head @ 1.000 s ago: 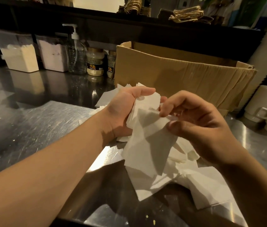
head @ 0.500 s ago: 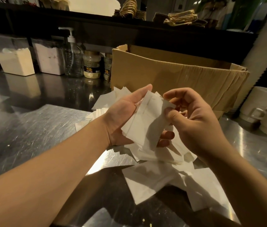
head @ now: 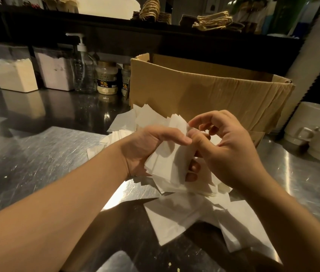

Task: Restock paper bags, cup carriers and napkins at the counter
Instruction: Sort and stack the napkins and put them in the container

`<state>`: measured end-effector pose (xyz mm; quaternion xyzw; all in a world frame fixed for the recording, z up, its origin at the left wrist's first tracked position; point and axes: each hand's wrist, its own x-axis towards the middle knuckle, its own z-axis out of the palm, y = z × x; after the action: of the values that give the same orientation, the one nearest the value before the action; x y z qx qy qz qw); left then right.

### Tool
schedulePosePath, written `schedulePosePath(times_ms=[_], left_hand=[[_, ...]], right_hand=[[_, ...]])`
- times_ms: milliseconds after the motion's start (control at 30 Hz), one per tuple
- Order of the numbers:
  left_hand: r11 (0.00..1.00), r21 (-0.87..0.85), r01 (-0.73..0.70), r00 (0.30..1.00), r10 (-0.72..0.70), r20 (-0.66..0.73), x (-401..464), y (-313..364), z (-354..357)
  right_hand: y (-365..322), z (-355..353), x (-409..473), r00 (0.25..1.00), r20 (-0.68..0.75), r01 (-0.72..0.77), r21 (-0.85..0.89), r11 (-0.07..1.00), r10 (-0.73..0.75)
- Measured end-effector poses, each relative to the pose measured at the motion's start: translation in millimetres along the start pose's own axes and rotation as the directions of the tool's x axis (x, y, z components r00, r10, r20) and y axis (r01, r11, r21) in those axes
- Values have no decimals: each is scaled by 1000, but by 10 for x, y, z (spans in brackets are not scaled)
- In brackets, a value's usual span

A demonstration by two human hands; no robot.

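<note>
A loose stack of white paper napkins [head: 165, 163] lies in my left hand [head: 147, 146], thumb across the top and fingertips curled up under the near edge. My right hand [head: 228, 150] sits against the stack's right side, with thumb and forefinger pinching the top corner of a napkin. More napkins are scattered on the steel counter [head: 37, 163]: a spread pile [head: 127, 122] behind my hands and larger sheets [head: 175, 216] in front. An open cardboard box [head: 204, 95] stands just behind.
At the back left stand two clear tubs of powder [head: 15, 75], a pump bottle [head: 83, 69] and two jars [head: 107, 79]. White mugs [head: 310, 122] are stacked at the right. A dark shelf above carries twine-handled bundles [head: 214, 22].
My left hand has turned from upright to flatter, thumb now laid over the stack. The napkin that hung down from my right hand now lies on the stack, and the right hand has closed in at the top corner.
</note>
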<state>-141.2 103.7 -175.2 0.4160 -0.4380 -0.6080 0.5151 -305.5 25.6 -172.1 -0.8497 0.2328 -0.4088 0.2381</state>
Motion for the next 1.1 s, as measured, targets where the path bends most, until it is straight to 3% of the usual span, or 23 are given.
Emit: schedulePosePath(times_ms=[333,800,933,1100], left_hand=[[993,111,50,997,-43,-65,-33,12,28],[998,6,64,998,-65,28,1,8,4],[995,-86,49,999,-46,28,15,17,15],[963,-266,32,996,-8,91,75,-14,-35]], right_hand=[[-24,-20,16,997,-11,-79,-51,996,79],[54,-5,41,976,-48,-215,-11,977,214],[60,-15,21,982,-57,-182,24,983,183],[-29,-48,-57,981,191,-34,24,999,29]])
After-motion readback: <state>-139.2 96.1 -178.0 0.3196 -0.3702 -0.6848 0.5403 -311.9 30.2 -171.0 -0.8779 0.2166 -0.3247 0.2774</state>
